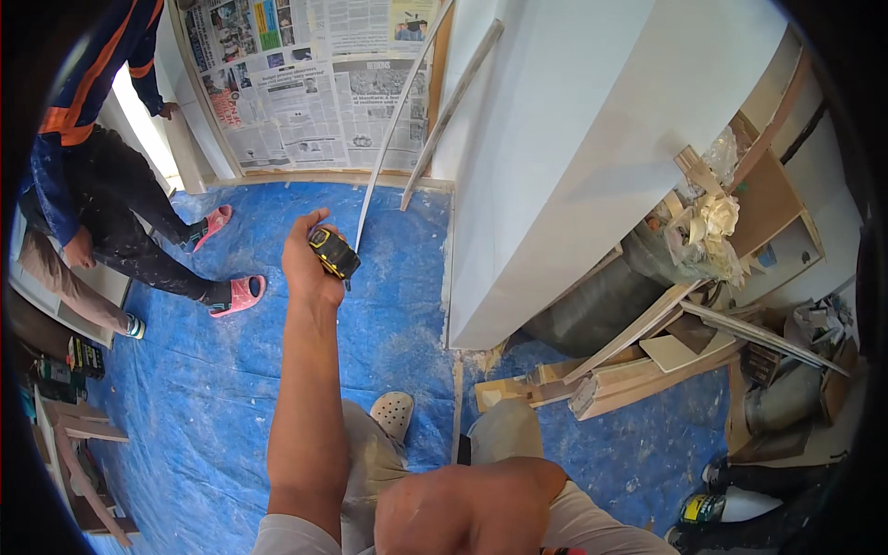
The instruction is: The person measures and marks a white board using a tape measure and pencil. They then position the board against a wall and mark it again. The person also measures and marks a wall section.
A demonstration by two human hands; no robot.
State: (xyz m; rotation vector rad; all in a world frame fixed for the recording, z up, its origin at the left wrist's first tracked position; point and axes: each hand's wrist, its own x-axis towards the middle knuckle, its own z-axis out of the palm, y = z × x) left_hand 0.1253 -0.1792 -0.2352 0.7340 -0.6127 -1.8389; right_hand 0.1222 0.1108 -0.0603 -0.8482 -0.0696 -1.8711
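Nearest, at the bottom centre, the right arm (472,504) is bent close to the camera, and I cannot tell how its hand's fingers stand. Beside it are the wearer's light trousers (504,435) and one pale perforated clog (392,414). The left arm reaches up from the lower edge to just left of the frame's centre, where the left hand (310,259) holds a black-and-yellow tape measure (334,253), fingers curled about its case. Below spreads a scuffed blue sheet (213,388). At right, wooden boards (647,370) lie heaped near a white pillar (564,166). At upper left stands a person in pink sandals (245,294). Toward the top, a thin pale strip (393,120) runs down to just beside the tape measure, contact unclear; a wooden batten (453,111) leans near a newspaper-covered panel (296,92).
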